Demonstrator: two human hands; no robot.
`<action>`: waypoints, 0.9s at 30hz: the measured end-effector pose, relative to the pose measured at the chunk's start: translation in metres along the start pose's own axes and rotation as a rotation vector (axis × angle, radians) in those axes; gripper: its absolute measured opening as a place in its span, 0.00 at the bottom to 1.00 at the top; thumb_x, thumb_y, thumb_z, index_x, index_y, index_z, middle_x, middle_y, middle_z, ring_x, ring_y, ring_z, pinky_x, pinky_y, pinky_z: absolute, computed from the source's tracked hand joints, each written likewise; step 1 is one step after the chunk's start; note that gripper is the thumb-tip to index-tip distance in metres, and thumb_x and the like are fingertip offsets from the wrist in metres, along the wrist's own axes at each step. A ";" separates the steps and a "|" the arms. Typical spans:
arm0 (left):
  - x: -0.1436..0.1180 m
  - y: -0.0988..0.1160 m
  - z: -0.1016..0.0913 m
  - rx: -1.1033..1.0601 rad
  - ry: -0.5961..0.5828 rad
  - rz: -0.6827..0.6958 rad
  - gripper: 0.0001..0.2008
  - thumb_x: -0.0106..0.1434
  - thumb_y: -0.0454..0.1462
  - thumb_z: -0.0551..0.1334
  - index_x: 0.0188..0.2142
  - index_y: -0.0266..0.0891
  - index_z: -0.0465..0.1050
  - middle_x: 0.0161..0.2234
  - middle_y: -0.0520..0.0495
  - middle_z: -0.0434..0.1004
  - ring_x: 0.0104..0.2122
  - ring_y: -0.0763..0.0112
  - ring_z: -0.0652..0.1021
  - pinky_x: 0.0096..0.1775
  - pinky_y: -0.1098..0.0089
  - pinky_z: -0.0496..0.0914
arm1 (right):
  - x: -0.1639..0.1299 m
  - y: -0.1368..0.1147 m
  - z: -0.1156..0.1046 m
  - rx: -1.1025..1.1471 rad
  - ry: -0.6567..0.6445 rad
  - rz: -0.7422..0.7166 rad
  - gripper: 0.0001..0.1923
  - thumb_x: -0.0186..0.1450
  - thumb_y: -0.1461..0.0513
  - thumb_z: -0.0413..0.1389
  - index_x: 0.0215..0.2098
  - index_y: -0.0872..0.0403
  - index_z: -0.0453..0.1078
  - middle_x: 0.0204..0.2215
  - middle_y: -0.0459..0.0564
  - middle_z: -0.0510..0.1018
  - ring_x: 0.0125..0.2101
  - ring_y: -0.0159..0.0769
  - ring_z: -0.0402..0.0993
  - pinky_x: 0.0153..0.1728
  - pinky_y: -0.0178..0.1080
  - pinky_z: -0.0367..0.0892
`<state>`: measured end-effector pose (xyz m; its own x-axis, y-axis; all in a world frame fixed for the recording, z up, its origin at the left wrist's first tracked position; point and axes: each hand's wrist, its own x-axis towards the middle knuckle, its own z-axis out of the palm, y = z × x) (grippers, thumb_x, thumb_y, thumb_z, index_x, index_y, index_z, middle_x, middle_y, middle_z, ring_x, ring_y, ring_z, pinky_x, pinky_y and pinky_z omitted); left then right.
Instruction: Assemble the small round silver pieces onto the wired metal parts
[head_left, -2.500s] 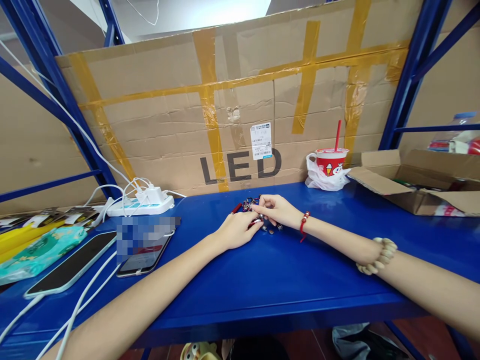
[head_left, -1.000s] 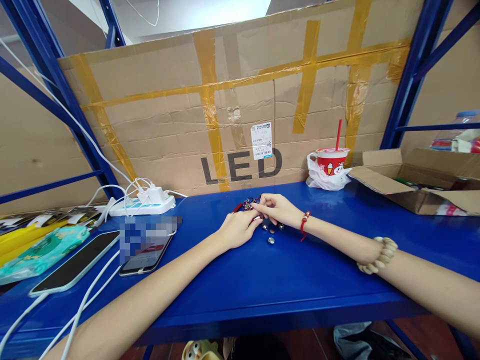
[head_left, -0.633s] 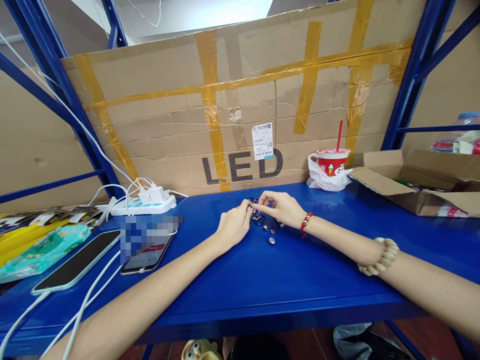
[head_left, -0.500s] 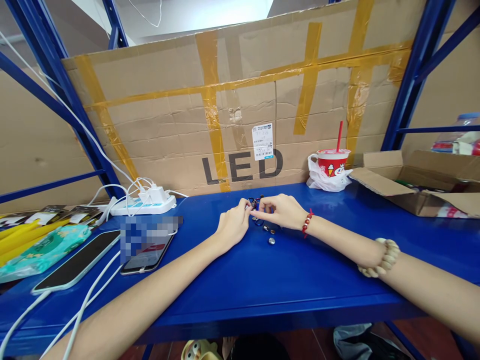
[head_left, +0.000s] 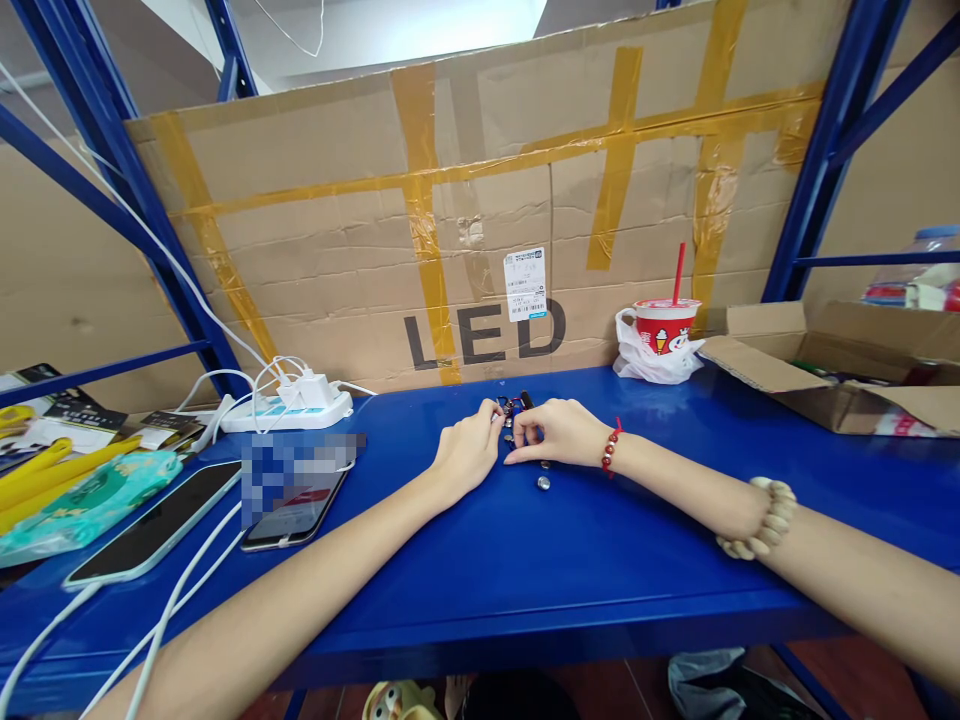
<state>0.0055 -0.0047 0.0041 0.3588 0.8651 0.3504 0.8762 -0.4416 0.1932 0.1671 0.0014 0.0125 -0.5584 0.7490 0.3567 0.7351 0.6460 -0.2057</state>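
small shiny pieces (head_left: 509,422) lie clustered on the blue shelf (head_left: 450,590) between the left hand (head_left: 469,447) and the right hand (head_left: 568,433), with a round silvery piece (head_left: 544,483) apart from the cluster, nearer the front edge. the left fingers are pinched together just beside the cluster; whether they grip a piece, i cannot tell. the right fingers curl loosely, any hold hidden. light fingertip pressure, low over the shelf, should suit: the round one could roll if nudged.
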 end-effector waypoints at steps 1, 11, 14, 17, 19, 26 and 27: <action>0.000 0.000 0.000 0.001 0.002 0.001 0.12 0.65 0.42 0.40 0.41 0.44 0.57 0.36 0.51 0.74 0.36 0.64 0.75 0.31 0.70 0.63 | 0.000 0.000 0.000 0.006 -0.011 0.004 0.20 0.50 0.43 0.51 0.23 0.50 0.68 0.20 0.40 0.74 0.23 0.27 0.69 0.22 0.29 0.54; -0.001 0.000 -0.002 -0.019 -0.009 -0.003 0.12 0.65 0.42 0.40 0.41 0.44 0.57 0.36 0.50 0.73 0.36 0.66 0.74 0.32 0.71 0.64 | 0.000 0.005 0.003 0.003 0.025 0.056 0.13 0.54 0.49 0.52 0.30 0.46 0.70 0.25 0.39 0.76 0.29 0.29 0.71 0.24 0.30 0.55; -0.001 0.000 -0.001 -0.021 -0.009 -0.001 0.12 0.65 0.42 0.40 0.41 0.44 0.57 0.36 0.50 0.73 0.36 0.66 0.74 0.33 0.70 0.64 | 0.001 0.006 0.004 -0.035 0.065 0.071 0.10 0.54 0.52 0.53 0.30 0.47 0.70 0.27 0.39 0.77 0.30 0.30 0.72 0.25 0.30 0.56; -0.001 0.001 -0.001 -0.016 -0.015 0.000 0.12 0.65 0.42 0.40 0.41 0.44 0.57 0.36 0.50 0.73 0.37 0.66 0.74 0.33 0.70 0.64 | 0.001 0.006 0.004 -0.060 0.083 0.077 0.09 0.55 0.53 0.54 0.30 0.47 0.71 0.28 0.40 0.77 0.31 0.30 0.72 0.26 0.31 0.57; -0.001 0.001 -0.001 -0.016 -0.013 0.008 0.13 0.65 0.43 0.40 0.41 0.44 0.57 0.36 0.50 0.73 0.36 0.66 0.74 0.33 0.70 0.64 | 0.001 0.007 0.004 -0.070 0.091 0.076 0.08 0.55 0.53 0.54 0.30 0.47 0.71 0.28 0.40 0.77 0.31 0.30 0.72 0.26 0.31 0.58; 0.000 -0.001 0.001 -0.015 0.000 0.045 0.12 0.65 0.42 0.40 0.41 0.45 0.57 0.35 0.51 0.74 0.35 0.65 0.75 0.31 0.70 0.64 | 0.001 0.008 0.004 -0.098 0.133 0.109 0.07 0.54 0.54 0.54 0.28 0.45 0.71 0.27 0.37 0.77 0.30 0.29 0.72 0.24 0.30 0.54; 0.000 -0.001 0.001 -0.014 0.000 0.048 0.12 0.65 0.42 0.40 0.41 0.45 0.57 0.35 0.51 0.74 0.35 0.65 0.75 0.31 0.70 0.64 | 0.001 0.008 0.005 -0.102 0.137 0.113 0.07 0.54 0.54 0.54 0.28 0.45 0.71 0.27 0.37 0.77 0.30 0.29 0.72 0.24 0.30 0.54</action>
<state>0.0045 -0.0043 0.0032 0.3999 0.8430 0.3598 0.8534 -0.4857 0.1892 0.1711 0.0080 0.0069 -0.4182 0.7842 0.4584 0.8289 0.5359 -0.1606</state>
